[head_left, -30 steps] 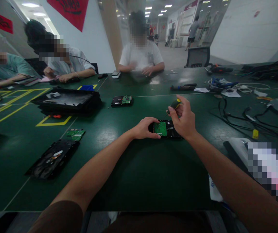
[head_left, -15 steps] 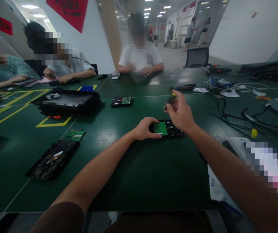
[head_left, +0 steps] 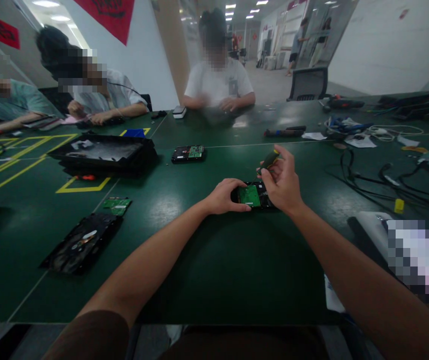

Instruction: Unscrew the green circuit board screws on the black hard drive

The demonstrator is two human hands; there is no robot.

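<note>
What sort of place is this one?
Likely a shared electronics workspace: a person in white sits across the green table, the left hand grips a drive-like device with a green circuit board, and the right hand holds a green-and-yellow tool.

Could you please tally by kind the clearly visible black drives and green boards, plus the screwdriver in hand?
Black drives: 3
Green boards: 3
Screwdriver: 1
Total: 7

Over there, 1 camera rides on the person's head, facing forward and down at the left hand (head_left: pixel 224 196) and right hand (head_left: pixel 285 184). It looks from close above the near edge of the green table (head_left: pixel 233 270), taking in the chair (head_left: pixel 308 84) beyond.
</note>
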